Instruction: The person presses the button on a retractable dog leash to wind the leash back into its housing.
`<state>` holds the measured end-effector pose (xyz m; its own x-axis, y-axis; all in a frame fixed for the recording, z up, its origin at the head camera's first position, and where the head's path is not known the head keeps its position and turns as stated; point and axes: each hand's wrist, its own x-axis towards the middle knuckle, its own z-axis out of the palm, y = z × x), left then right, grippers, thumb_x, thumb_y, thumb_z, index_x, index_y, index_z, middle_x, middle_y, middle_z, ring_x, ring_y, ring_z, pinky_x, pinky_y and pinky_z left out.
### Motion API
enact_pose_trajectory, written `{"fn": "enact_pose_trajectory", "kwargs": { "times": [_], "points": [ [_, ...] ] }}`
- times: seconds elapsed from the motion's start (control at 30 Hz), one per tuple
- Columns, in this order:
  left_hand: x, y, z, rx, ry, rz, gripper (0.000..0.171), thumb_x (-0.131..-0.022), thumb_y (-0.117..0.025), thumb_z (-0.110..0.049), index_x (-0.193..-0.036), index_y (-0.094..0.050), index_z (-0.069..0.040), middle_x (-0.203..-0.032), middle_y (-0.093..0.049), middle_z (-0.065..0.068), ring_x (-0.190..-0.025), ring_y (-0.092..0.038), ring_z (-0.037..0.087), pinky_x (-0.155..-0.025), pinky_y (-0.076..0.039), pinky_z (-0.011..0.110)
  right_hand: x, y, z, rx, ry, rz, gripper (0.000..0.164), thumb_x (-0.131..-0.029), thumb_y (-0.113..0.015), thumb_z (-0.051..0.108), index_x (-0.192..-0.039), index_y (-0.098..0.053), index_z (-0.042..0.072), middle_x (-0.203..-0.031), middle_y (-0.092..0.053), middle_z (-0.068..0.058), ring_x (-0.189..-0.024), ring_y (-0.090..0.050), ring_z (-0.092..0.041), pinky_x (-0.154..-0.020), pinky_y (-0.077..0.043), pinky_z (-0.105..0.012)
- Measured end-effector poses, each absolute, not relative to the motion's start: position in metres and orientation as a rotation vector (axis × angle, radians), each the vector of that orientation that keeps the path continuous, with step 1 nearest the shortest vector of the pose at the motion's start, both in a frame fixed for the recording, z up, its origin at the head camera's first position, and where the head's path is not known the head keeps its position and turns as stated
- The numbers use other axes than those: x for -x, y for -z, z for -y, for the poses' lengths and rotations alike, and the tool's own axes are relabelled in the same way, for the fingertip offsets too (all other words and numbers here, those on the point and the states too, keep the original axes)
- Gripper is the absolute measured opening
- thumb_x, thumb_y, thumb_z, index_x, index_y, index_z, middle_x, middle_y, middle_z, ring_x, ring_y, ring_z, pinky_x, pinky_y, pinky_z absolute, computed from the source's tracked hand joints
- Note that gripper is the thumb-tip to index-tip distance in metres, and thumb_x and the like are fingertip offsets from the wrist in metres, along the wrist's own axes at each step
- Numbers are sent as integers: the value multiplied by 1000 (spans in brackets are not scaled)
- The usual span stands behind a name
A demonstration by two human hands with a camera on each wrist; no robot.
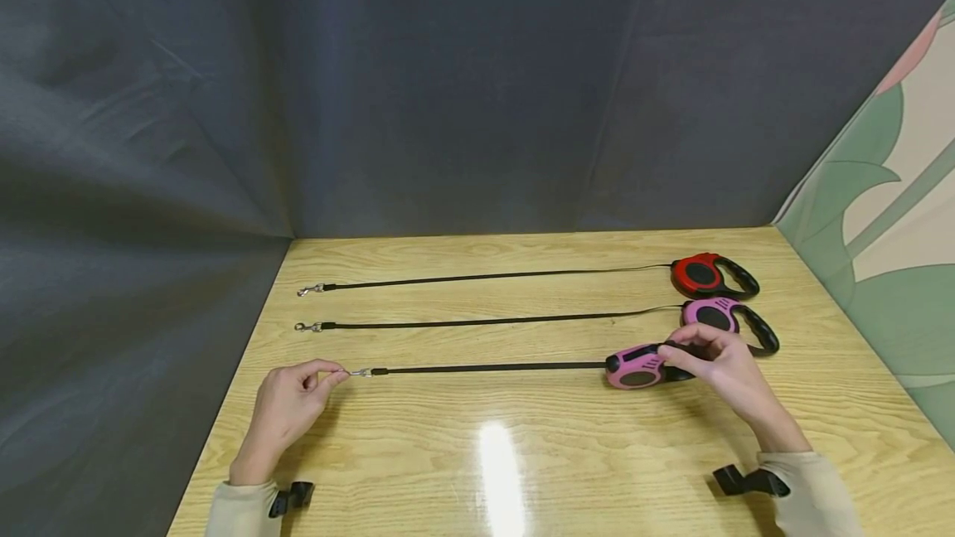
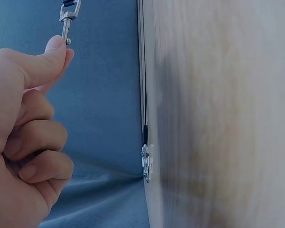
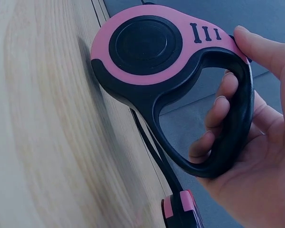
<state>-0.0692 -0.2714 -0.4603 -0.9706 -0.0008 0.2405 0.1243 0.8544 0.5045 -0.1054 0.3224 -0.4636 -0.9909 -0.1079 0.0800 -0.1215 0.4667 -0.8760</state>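
My left hand (image 1: pixel 289 406) pinches the metal snap hook (image 2: pixel 66 26) of a retractable dog leash between thumb and fingertip, the other fingers curled. The black strap (image 1: pixel 485 368) runs nearly straight from the hook to the leash's pink and black casing (image 1: pixel 632 368). On the right, my right hand (image 1: pixel 729 373) grips the black loop handle (image 3: pixel 242 118) of that casing, fingers wrapped through the loop and thumb on the top edge. In the right wrist view the casing's pink side (image 3: pixel 133 78) faces the camera, close over the table.
Behind lie a second pink leash (image 1: pixel 700 311) and a red leash (image 1: pixel 697 273), their straps stretched left across the wooden table (image 1: pixel 418 471) and their hooks (image 1: pixel 309 291) near the left side. Dark cloth (image 1: pixel 462 89) hangs at the back and left; a leaf-patterned wall stands right.
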Motion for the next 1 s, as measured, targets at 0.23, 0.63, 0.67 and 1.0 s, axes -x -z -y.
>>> {"fn": "enact_pose_trajectory", "kwargs": {
  "times": [0.23,0.63,0.67,1.0],
  "points": [
    [69,459,271,64,815,2838,11,-96,-81,-32,-98,-86,-23,-53,-35,-13,-46,-25,2,-49,-27,24,106,464,-320,-224,-1614,2673,13,-97,-79,12,-105,-71,4,-90,-69,13,-76,-60,-9,-66,-48,-27],
    [69,460,271,87,802,2810,9,-94,-83,-29,-96,-85,-21,-53,-33,-14,-47,-24,1,-49,-27,24,106,464,-320,-240,-1614,2667,12,-98,-78,10,-105,-71,4,-90,-70,14,-75,-61,-9,-65,-49,-29],
    [69,460,271,87,802,2811,9,-94,-83,-29,-96,-85,-21,-53,-33,-14,-47,-24,1,-49,-27,24,106,464,-320,-241,-1617,2666,11,-98,-78,10,-105,-71,4,-90,-70,14,-75,-61,-9,-66,-49,-29],
    [69,460,271,82,815,2811,8,-95,-83,-30,-95,-85,-22,-53,-32,-13,-46,-23,1,-49,-27,24,107,466,-321,-243,-1636,2649,11,-97,-78,8,-104,-71,3,-89,-71,14,-74,-62,-9,-65,-49,-27]
  ]
}}
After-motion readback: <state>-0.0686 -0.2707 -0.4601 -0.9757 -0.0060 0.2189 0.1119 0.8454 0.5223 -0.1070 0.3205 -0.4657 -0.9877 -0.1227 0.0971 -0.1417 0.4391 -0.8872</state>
